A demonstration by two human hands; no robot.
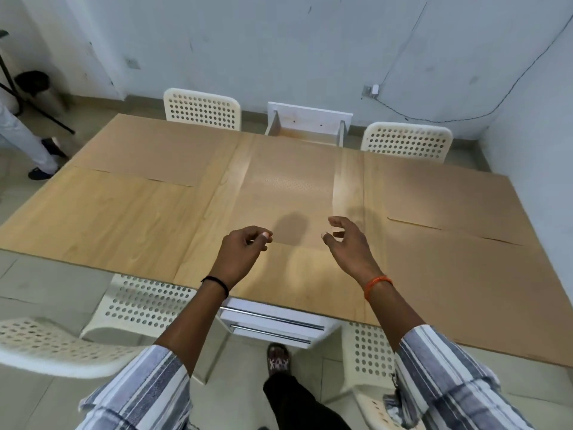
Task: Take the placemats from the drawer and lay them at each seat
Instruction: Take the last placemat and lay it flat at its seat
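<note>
The left hand (245, 246) and the right hand (347, 240) float just over the near side of the bench (124, 218), fingers loosely bent, holding nothing. Brown placemats lie flat on the bench: one at the far left (148, 150), one in the middle (285, 197) right in front of the hands, one big one at the right (459, 243). An open white drawer (307, 125) sticks out at the far side of the bench, between two white chairs.
</note>
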